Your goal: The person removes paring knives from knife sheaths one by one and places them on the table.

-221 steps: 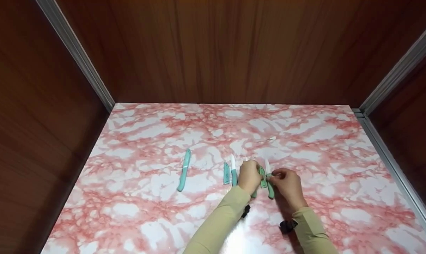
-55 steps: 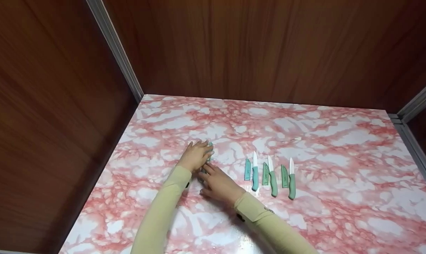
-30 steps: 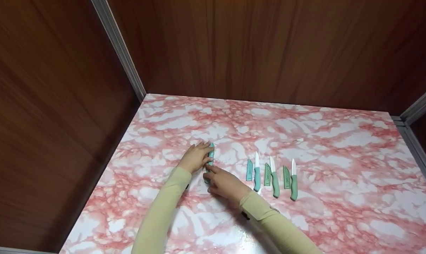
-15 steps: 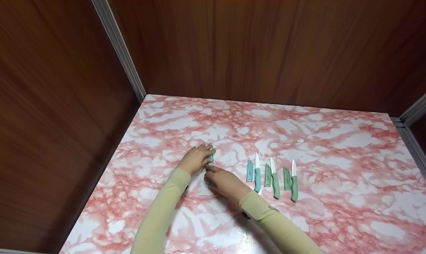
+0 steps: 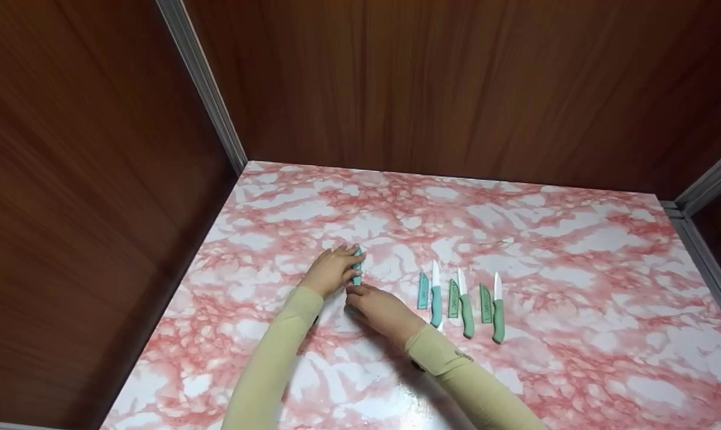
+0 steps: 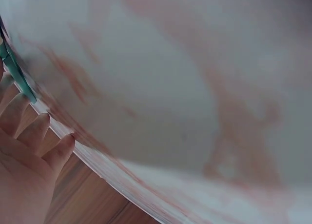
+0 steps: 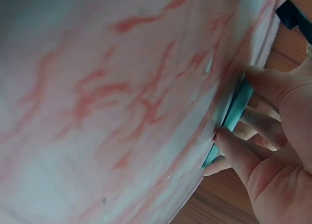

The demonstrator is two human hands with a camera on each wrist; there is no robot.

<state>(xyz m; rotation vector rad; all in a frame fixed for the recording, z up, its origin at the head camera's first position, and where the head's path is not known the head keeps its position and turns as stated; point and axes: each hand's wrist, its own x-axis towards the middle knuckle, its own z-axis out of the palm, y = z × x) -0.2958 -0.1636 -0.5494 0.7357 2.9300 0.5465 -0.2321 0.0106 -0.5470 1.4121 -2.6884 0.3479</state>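
Note:
A teal paring knife with its sheath lies lengthwise at the left-centre of the table, mostly covered by both hands. In the head view my left hand [image 5: 330, 272] holds the teal sheath [image 5: 357, 266] between thumb and fingers. Just below it, my right hand [image 5: 384, 307] pinches the handle end, which it hides in that view. The right wrist view has the teal handle [image 7: 237, 107] between the right fingers [image 7: 239, 151]. At the left wrist view's edge, the left fingers [image 6: 36, 131] reach along the teal piece [image 6: 18, 77]. No blade shows between the hands.
To the right lie a blue-handled knife [image 5: 436, 304] and two green-handled knives, one in the middle [image 5: 467, 316] and one at the right [image 5: 498, 322]. Their white blades are bare. A blue sheath [image 5: 423, 291] and two green sheaths [image 5: 453, 298] lie beside them. Wooden panels surround the marbled table [image 5: 575, 286].
Both hands have left the green knives for the teal knife on the left. The knives at right lie beside their sheaths. Over the last second the hands shift only slightly.

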